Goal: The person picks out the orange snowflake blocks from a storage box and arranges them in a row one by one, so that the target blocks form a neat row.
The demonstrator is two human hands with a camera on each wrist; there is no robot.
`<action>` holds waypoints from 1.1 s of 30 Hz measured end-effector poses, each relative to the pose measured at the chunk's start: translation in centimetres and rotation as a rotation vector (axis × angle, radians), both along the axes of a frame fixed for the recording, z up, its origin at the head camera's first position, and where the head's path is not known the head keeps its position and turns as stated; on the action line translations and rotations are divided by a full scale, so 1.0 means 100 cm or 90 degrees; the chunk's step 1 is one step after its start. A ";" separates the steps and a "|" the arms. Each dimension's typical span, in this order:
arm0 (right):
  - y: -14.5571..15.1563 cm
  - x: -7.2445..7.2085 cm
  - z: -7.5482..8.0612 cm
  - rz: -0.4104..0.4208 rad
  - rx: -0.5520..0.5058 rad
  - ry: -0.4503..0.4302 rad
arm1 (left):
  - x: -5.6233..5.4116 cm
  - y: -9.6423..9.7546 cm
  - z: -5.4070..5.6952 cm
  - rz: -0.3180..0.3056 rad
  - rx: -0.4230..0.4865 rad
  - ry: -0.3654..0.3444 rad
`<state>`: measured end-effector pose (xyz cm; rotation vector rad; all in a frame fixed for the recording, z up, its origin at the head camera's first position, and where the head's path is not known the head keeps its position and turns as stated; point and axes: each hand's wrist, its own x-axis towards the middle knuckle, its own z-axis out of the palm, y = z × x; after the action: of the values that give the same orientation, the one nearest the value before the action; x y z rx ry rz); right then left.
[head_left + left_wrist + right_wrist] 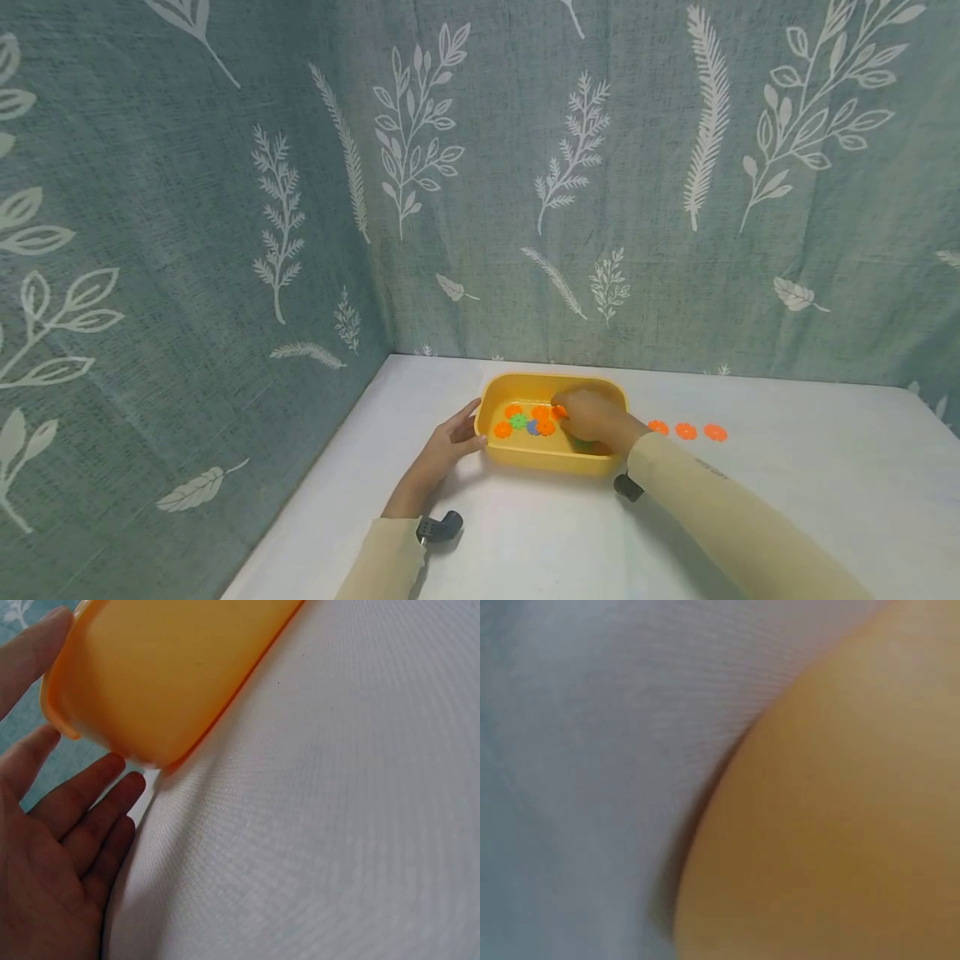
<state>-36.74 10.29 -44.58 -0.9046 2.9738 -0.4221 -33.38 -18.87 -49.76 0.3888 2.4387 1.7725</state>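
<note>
A yellow plastic tub [540,458] stands on the white table, holding several small flower-shaped discs. Orange discs [502,430], a green disc [519,422] and a blue disc [533,427] lie on its floor. My left hand [444,450] rests against the tub's left end, thumb and fingers fairly straight; the left wrist view shows the thumb at the tub's rim [64,727]. Inside the right half of the tub, my right hand [592,414] pinches an orange disc [559,412] at its fingertips. Only the tub's outer wall [832,825] fills the right wrist view, so that hand is hidden there.
Three orange discs [686,431] lie in a row on the table to the right of the tub. Behind and to the left hangs a grey-green cloth [487,192] with white leaf prints. The white tabletop [540,533] extends in front.
</note>
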 end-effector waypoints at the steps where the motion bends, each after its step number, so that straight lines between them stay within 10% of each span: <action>1: 0.000 0.000 -0.001 0.001 0.001 0.005 | 0.000 0.000 0.000 0.001 -0.002 0.000; 33: -0.004 -0.009 -0.002 -0.107 0.019 -0.077 | 0.003 0.002 0.004 0.003 -0.003 0.001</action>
<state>-37.66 9.92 -44.79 -0.6067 2.9463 -0.4169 -33.13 -18.71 -49.41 0.3848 2.4470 1.7693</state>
